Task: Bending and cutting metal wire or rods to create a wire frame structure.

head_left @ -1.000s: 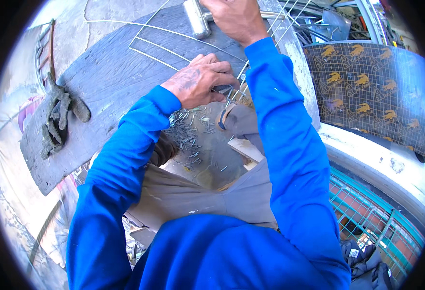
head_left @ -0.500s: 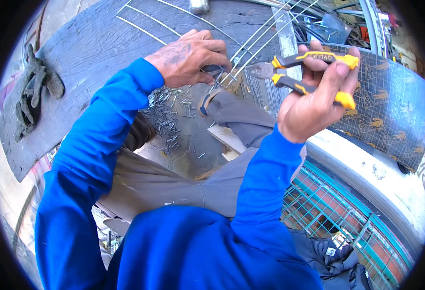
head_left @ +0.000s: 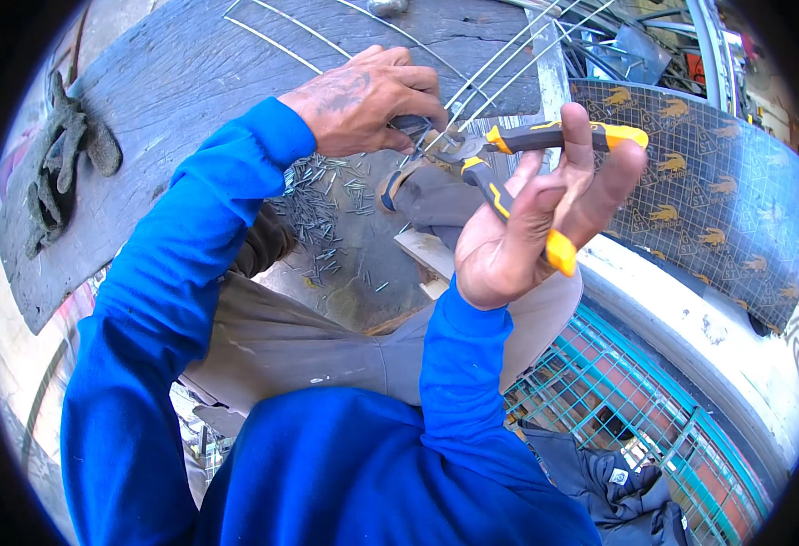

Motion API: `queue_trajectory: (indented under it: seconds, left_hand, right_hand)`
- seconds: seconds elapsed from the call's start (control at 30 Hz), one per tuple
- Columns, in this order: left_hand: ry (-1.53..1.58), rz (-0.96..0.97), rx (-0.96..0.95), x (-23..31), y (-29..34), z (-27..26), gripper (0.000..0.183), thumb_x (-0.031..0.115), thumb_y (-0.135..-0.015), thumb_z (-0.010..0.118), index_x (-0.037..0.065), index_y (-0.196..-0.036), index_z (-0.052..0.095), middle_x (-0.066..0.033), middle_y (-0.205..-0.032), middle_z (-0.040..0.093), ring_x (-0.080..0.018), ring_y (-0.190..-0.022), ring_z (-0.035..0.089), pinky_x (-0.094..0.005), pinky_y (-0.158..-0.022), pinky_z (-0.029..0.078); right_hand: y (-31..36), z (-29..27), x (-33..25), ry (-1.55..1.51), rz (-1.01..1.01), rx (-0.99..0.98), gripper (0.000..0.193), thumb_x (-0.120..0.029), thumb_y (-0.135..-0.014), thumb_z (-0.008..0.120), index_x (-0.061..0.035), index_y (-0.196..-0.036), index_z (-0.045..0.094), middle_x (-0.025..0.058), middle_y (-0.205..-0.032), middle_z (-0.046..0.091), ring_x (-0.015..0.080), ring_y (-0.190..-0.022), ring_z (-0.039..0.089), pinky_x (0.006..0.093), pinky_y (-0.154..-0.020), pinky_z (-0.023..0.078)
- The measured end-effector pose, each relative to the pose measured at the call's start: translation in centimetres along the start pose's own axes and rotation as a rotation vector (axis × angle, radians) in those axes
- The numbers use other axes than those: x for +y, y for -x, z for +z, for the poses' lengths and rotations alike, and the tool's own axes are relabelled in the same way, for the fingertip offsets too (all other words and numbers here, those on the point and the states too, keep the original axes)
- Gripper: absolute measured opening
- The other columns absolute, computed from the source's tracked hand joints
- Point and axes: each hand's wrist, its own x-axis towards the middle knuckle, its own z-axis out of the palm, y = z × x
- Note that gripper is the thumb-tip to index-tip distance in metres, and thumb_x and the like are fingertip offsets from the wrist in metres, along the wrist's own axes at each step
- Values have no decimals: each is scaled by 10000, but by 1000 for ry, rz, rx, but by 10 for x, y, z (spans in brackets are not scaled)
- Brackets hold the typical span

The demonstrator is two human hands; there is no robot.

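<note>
My left hand [head_left: 367, 102] is curled at the edge of the board, its fingers closed at the near end of a thin wire grid [head_left: 483, 94]. A small dark piece shows under those fingers; its kind is unclear. In my right hand [head_left: 531, 218] is a pair of cutting pliers [head_left: 537, 137] with black and yellow handles. The handles are spread apart, with one finger raised between them. The pliers' jaws reach the wire ends beside my left fingers; whether they touch a wire cannot be made out.
The grid rests on a dark wooden board [head_left: 181, 100]; a grey work glove [head_left: 58, 164] lies at its left end. Many short cut wire pieces [head_left: 313, 214] are scattered below, between my legs. A printed dark panel [head_left: 681, 182] and a teal wire frame [head_left: 636, 391] are at right.
My right hand has moved left and down, bringing the pliers' jaws to the wire ends. Its fingers have opened further. My left hand and the grid have shifted slightly right.
</note>
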Motion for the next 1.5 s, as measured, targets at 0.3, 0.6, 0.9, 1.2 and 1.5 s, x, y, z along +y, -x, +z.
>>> queue_trajectory:
  seconds: [0.3,0.6,0.9,1.2,1.5]
  left_hand:
    - [24,-6,3,-2,2,3,460,204,-792,849,164,-1231,716,-30,-1158,630,-287,-1100,552,-449,-1014,437]
    - [-3,9,31,-3,2,5,452,207,-799,851,165,-1230,720,-24,-1156,628,-274,-1110,554,-440,-1025,439]
    - [-15,15,42,-3,4,5,444,204,-789,849,125,-1207,720,-31,-1168,632,-281,-1101,567,-445,-1022,448]
    - [-17,6,4,0,2,2,423,182,-809,825,122,-1214,720,-17,-1168,637,-266,-1118,560,-430,-1014,448]
    - [-16,6,14,-4,4,6,467,218,-802,843,138,-1244,718,-17,-1173,640,-264,-1124,564,-432,-1013,444]
  right_hand:
    - [12,-17,8,84,-138,-332,496,-416,-1061,630,-209,-1510,595,252,-1719,248,421,-1592,236,675,-1253,167]
    - [-10,-38,5,-22,56,-387,529,-457,-1065,600,-216,-1535,569,263,-1744,154,434,-1621,118,737,-1238,107]
    - [-7,-23,-25,184,159,-488,670,-566,-1021,626,-115,-1515,594,274,-1754,90,415,-1624,88,683,-1246,129]
    - [5,-13,-31,236,156,-443,661,-603,-1029,590,-118,-1476,630,273,-1742,140,402,-1603,202,632,-1249,217]
    - [2,-19,-33,257,159,-450,668,-594,-1065,525,-69,-1466,624,261,-1736,163,381,-1583,264,566,-1263,252]
